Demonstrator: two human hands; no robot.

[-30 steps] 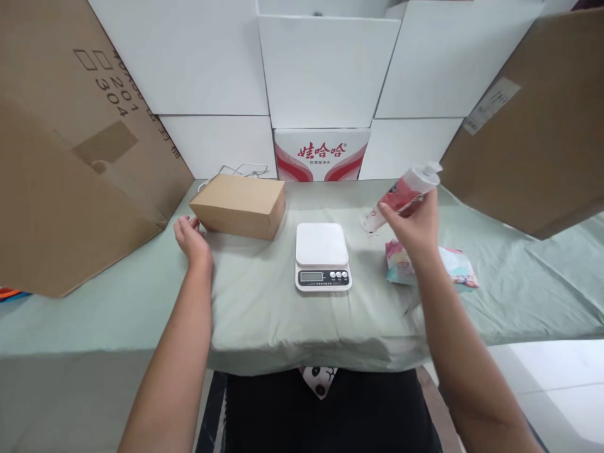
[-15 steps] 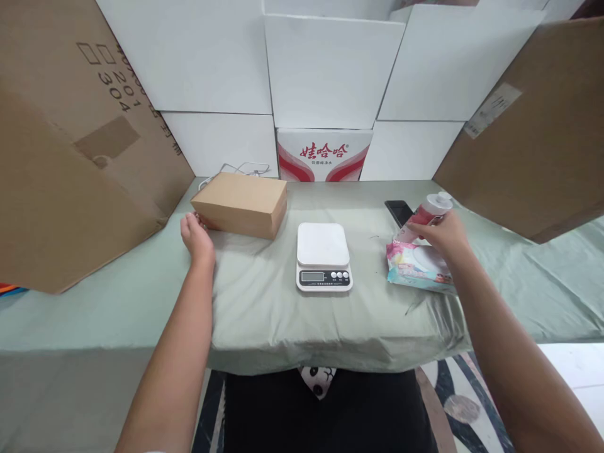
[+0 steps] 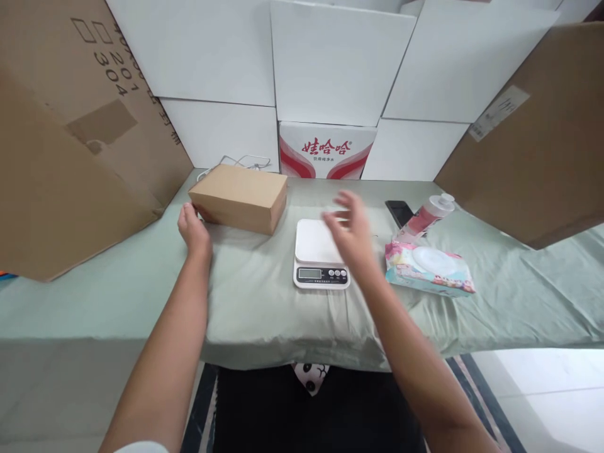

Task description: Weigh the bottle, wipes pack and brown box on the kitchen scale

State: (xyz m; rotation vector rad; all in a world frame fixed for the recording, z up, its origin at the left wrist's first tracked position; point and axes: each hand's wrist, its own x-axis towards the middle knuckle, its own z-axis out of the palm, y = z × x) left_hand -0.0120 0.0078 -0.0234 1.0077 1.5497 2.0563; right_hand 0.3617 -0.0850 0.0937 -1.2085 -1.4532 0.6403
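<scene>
My left hand is at the left front corner of a small brown cardboard box, its partly hidden fingers extended against the box's side rather than wrapped around it. Above the right part of a white kitchen scale, my right hand is empty, with its fingers apart and slightly blurred. The scale's dark display panel faces me. To the right, a bottle with a pink label and white cap stands tilted in view behind a pack of wet wipes.
A black phone lies behind the bottle. Large cardboard panels flank the green cloth-covered table left and right. White boxes, one with red print, line the back. A white cable lies behind the small box.
My right hand has let go of the bottle and moved left over the scale. The bottle stays behind the wipes. My left hand remains at the cardboard box. The view has shifted slightly.
</scene>
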